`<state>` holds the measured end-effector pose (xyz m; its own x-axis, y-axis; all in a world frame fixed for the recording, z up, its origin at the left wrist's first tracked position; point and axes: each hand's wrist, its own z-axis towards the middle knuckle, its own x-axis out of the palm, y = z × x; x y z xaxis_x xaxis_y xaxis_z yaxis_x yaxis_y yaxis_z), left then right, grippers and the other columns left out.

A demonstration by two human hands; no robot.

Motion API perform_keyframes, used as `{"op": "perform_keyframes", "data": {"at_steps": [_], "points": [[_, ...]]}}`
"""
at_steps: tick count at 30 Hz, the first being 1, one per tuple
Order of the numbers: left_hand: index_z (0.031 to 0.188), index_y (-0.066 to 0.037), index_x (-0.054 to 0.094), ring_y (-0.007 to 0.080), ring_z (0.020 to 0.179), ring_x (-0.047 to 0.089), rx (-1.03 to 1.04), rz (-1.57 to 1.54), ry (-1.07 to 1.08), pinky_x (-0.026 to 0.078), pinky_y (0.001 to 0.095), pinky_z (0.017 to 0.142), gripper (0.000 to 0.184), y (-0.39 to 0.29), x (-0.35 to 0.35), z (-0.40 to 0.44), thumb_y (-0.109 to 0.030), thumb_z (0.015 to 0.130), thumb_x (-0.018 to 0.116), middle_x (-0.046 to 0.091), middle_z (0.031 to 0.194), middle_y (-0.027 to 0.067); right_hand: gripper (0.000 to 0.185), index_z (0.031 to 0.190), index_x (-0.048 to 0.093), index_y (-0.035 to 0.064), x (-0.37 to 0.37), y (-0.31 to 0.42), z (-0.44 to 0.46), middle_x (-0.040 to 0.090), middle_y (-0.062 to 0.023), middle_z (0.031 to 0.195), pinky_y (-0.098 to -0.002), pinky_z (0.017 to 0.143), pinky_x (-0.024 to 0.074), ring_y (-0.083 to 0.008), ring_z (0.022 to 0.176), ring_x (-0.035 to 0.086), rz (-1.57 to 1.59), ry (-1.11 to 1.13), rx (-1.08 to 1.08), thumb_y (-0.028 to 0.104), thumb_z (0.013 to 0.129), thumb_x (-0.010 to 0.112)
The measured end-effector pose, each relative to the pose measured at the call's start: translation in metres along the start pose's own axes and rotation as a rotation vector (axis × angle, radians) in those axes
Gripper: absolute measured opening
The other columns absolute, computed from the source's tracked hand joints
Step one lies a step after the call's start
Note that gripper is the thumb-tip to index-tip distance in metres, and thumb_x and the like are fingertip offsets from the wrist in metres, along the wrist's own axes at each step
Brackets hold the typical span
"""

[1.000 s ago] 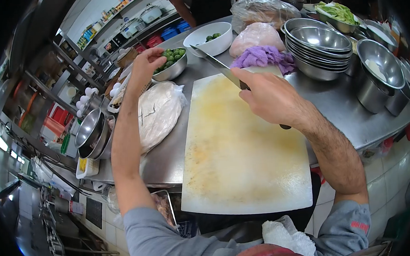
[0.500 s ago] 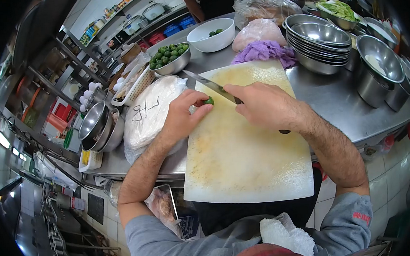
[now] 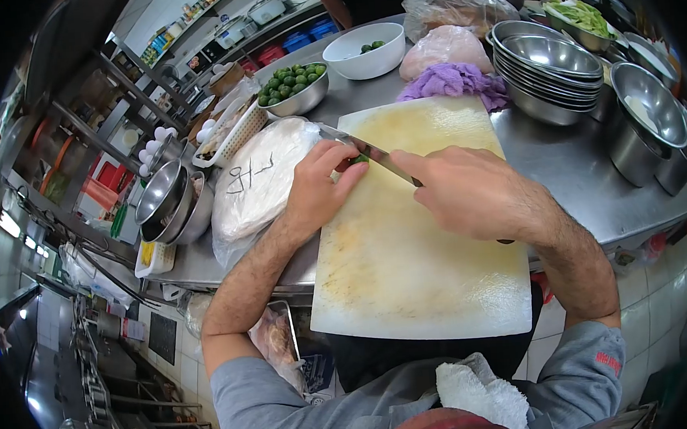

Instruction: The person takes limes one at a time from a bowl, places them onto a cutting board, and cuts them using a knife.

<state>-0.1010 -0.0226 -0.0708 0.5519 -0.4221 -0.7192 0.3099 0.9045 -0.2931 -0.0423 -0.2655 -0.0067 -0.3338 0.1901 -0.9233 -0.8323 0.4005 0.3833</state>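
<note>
My left hand (image 3: 316,186) pinches a small green lime (image 3: 362,159) between thumb and fingers, at the left edge of the white cutting board (image 3: 419,288). Gripped by its handle in my right hand (image 3: 480,194), a knife (image 3: 387,161) slants up and left, its blade lying over the lime. Whether the edge has entered the fruit I cannot tell. Beyond my left hand, whole green limes (image 3: 294,82) fill a steel bowl (image 3: 305,102). A white bowl (image 3: 361,60) behind it holds a few more.
A plastic-wrapped white package (image 3: 254,169) lies left of the board. Behind the board are a purple cloth (image 3: 449,84) and a bagged pale lump (image 3: 444,51). Stacked steel bowls (image 3: 548,84) stand at the right. More bowls (image 3: 173,201) and a basket (image 3: 236,130) are at left.
The knife blade has come left, from beside the lime to over it, and my right hand has turned slightly. My left hand still holds the lime. The whole view has shifted a little.
</note>
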Motion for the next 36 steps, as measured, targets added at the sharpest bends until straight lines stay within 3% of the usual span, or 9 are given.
{"op": "perform_keyframes", "data": {"at_steps": [8,16,31,36], "points": [[0.100,-0.001,0.065,0.0185,0.078,0.066,0.057,-0.019,0.002,0.053,0.0295,0.067,0.021,0.002,0.002,0.003,-0.009,0.082,0.073,0.062,0.097,0.0113,0.040,0.127,0.047,0.0040,-0.003,-0.004,0.001,0.065,-0.0226,0.088,-0.0498,0.078,0.0495,-0.0403,0.090,0.064,-0.012,0.002,0.025,0.011,0.090,0.057],[0.100,0.000,0.066,0.0166,0.079,0.065,-0.017,-0.013,0.008,0.054,0.0283,0.071,0.021,0.003,0.003,0.002,-0.006,0.081,0.073,0.065,0.094,0.0099,0.039,0.127,0.047,0.0039,-0.003,-0.004,0.000,0.065,-0.0224,0.087,-0.0497,0.078,0.0499,-0.0402,0.089,0.064,0.034,-0.043,0.012,0.012,0.090,0.057],[0.096,0.002,0.063,0.0202,0.074,0.065,0.062,0.014,0.001,0.053,0.0311,0.065,0.019,0.004,0.004,0.006,-0.008,0.082,0.071,0.062,0.092,0.0102,0.041,0.128,0.045,0.0032,0.006,-0.005,0.009,0.065,-0.0240,0.086,-0.0502,0.074,0.0489,-0.0419,0.083,0.063,0.039,-0.013,-0.003,0.006,0.088,0.052],[0.096,0.002,0.063,0.0203,0.075,0.065,0.053,-0.023,0.004,0.053,0.0309,0.066,0.019,0.006,0.004,0.005,-0.007,0.083,0.071,0.062,0.093,0.0103,0.045,0.133,0.045,0.0031,0.019,-0.010,0.022,0.065,-0.0233,0.084,-0.0491,0.073,0.0489,-0.0416,0.082,0.063,0.049,-0.102,-0.039,0.006,0.088,0.051]]}}
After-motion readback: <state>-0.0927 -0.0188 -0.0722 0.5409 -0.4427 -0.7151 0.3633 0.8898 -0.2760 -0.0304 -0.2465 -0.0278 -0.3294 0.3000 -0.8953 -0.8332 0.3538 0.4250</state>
